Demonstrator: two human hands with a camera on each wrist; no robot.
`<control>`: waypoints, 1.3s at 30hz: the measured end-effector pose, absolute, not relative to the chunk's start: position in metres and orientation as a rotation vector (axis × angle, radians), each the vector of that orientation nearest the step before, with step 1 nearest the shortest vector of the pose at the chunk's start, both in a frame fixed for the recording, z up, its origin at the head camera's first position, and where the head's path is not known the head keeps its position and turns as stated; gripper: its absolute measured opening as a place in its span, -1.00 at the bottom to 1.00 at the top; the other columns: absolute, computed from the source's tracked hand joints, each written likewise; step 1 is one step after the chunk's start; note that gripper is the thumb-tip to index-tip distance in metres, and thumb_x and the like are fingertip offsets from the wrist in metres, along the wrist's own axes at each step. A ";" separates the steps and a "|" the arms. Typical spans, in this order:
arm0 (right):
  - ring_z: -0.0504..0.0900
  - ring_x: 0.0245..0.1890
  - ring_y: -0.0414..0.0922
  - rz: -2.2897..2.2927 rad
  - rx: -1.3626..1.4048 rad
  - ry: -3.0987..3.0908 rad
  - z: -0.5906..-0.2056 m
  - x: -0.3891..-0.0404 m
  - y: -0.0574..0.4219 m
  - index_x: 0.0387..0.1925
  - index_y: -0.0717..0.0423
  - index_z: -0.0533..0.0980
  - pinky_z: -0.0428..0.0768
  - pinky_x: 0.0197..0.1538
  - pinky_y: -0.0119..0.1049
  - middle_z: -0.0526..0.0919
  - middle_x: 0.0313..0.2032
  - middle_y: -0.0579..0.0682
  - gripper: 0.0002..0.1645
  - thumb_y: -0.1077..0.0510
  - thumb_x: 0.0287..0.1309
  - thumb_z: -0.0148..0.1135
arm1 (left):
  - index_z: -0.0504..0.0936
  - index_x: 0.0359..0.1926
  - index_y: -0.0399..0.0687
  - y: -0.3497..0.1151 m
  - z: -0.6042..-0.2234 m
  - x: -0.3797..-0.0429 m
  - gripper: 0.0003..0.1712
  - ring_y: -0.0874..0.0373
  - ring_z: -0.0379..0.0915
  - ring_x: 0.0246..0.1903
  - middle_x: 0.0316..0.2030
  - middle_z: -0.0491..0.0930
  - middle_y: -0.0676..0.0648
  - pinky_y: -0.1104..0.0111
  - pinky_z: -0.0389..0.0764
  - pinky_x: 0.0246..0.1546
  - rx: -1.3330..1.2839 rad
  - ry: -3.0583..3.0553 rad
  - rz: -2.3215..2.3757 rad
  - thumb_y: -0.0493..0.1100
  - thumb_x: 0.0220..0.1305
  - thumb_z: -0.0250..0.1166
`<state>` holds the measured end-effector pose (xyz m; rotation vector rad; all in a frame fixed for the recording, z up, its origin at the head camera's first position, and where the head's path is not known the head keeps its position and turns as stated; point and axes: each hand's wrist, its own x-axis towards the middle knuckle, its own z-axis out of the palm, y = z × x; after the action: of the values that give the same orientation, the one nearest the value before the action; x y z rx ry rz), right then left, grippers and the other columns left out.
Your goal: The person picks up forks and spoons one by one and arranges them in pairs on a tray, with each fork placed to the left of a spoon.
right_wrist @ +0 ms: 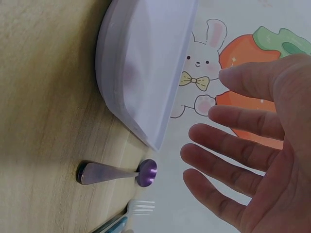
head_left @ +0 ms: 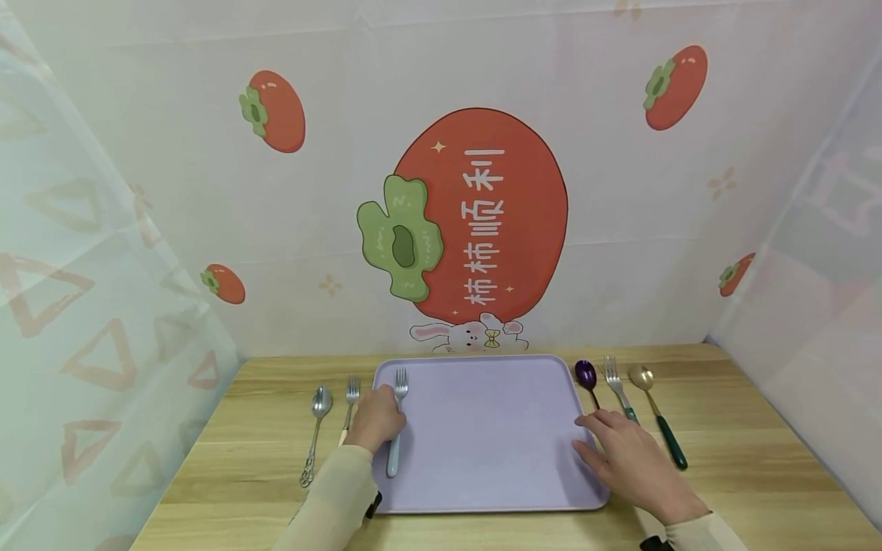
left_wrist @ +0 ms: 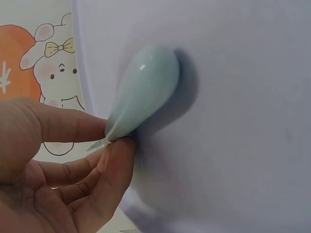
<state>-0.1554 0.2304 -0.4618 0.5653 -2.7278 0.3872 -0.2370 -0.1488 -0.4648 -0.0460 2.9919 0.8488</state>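
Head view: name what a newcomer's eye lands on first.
The lilac tray sits mid-table under a big red persimmon print on the backdrop. The left hand pinches a pale-blue-handled fork lying on the tray's left side. The right hand rests open at the tray's right edge, beside a purple spoon.

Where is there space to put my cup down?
The middle of the lilac plastic tray is bare, between the pale-blue-handled fork and the right hand. The wooden table's near right corner is free too. Both tray sides are crowded with cutlery.

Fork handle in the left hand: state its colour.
Pale mint blue-green, glossy. The fork handle pinched by the left hand shows best in the left wrist view.
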 end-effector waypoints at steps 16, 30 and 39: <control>0.66 -0.16 -0.02 0.399 0.547 -2.756 -0.458 -0.155 0.228 -0.12 0.13 0.67 0.66 -0.14 -0.04 0.69 -0.14 0.01 -0.70 0.10 0.14 0.48 | 0.45 -0.44 -0.24 -0.148 -0.462 -0.237 -0.86 0.01 0.41 -0.53 -0.56 0.43 -0.13 0.24 0.49 -0.58 -0.071 2.956 0.850 -0.45 0.06 0.25; 0.65 -0.16 -0.03 0.397 0.560 -2.752 -0.459 -0.154 0.227 -0.13 0.14 0.67 0.65 -0.13 -0.04 0.69 -0.14 0.00 -0.70 0.09 0.14 0.48 | 0.46 -0.44 -0.26 -0.147 -0.462 -0.237 -0.87 0.01 0.43 -0.55 -0.56 0.44 -0.14 0.25 0.50 -0.60 -0.088 2.959 0.835 -0.45 0.06 0.26; 0.65 -0.16 -0.04 0.387 0.557 -2.747 -0.461 -0.154 0.228 -0.13 0.14 0.67 0.65 -0.12 -0.05 0.69 -0.15 -0.01 -0.70 0.09 0.13 0.49 | 0.46 -0.43 -0.26 -0.147 -0.462 -0.237 -0.87 0.00 0.43 -0.54 -0.55 0.44 -0.14 0.25 0.50 -0.60 -0.092 2.966 0.827 -0.44 0.05 0.27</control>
<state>-0.1542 0.2278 -0.4606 0.5574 -2.7468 0.3870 -0.2369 -0.1467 -0.4615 -0.0921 2.9662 0.8268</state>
